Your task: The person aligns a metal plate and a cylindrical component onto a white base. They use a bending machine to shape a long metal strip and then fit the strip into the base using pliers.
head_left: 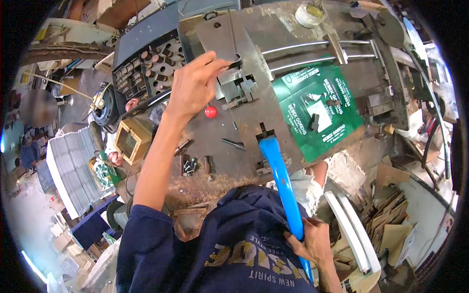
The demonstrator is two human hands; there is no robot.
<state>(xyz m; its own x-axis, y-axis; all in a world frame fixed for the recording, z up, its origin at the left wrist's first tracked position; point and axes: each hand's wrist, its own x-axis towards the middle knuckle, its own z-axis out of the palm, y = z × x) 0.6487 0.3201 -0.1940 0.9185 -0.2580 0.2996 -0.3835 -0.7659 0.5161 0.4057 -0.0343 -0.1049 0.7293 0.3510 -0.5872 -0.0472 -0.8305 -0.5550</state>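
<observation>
The left grip [194, 84] is pinched on one black hook [237, 62], one open case [146, 41] of many metal pieces [161, 68] left of it and one red ball [211, 112] below, while the right grip [315, 239] wraps one blue lever [282, 178] running forward from it.

From far away, I see a messy room. The floor [25, 202] on the left looks pale, and a bright strip of light [33, 266] shines low there. The bench [220, 168] has a worn, brown edge. At lower right, cardboard [383, 224] is piled near a white wall or board [430, 210].
</observation>
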